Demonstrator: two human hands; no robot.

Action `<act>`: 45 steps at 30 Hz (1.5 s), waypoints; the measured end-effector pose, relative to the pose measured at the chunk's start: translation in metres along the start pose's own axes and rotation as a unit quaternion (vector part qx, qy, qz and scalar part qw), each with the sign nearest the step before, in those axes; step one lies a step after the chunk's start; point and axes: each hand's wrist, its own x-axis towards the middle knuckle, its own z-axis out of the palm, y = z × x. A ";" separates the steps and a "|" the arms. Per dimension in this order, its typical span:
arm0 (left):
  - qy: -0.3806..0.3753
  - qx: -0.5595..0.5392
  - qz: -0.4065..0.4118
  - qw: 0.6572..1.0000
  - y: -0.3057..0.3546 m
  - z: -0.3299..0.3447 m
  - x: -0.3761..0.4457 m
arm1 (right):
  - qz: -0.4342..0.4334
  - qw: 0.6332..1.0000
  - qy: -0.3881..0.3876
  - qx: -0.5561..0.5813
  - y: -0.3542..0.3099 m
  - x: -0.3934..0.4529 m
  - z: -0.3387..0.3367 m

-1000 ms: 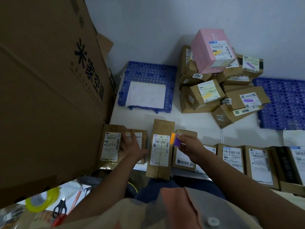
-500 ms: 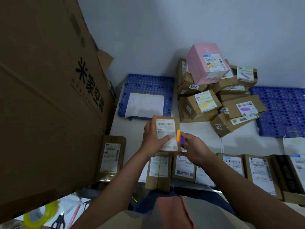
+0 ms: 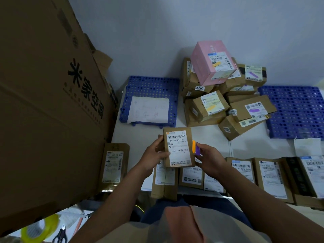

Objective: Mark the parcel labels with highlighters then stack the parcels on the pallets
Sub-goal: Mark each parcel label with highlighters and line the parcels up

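My left hand (image 3: pixel 154 153) grips a small brown parcel (image 3: pixel 178 149) by its left edge and holds it up above the table, its white label facing me. My right hand (image 3: pixel 208 157) is beside the parcel's right edge and holds an orange highlighter (image 3: pixel 193 146) and a purple highlighter (image 3: pixel 197 149) together. Several labelled parcels (image 3: pixel 268 174) lie in a row along the near table edge. A heap of marked parcels (image 3: pixel 228 100), topped by a pink box (image 3: pixel 212 62), sits between two blue pallets (image 3: pixel 152 88) (image 3: pixel 296 111).
A huge cardboard carton (image 3: pixel 43 102) stands at the left. A white sheet (image 3: pixel 149 109) lies on the left pallet. One parcel (image 3: pixel 114 166) lies by the carton. Yellow tape (image 3: pixel 37 228) and scissors (image 3: pixel 60 235) lie below at the left.
My left hand picked a parcel up from the row and lifted it with its label facing me. My right hand with the highlighters moved up beside it.
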 end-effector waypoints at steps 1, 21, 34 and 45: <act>0.002 0.001 -0.001 1.000 0.000 0.000 0.000 | -0.001 1.000 -0.002 -0.002 0.000 0.000 0.000; 0.184 0.107 0.106 0.971 0.032 0.018 -0.008 | -0.140 0.985 0.082 -0.052 -0.009 -0.004 0.010; 0.057 -0.076 0.016 0.995 0.044 0.059 -0.004 | -0.232 0.966 0.072 -0.093 -0.009 -0.006 0.025; 0.071 -0.054 0.058 0.994 0.050 0.055 -0.003 | -0.204 0.975 0.027 -0.079 -0.013 -0.012 0.032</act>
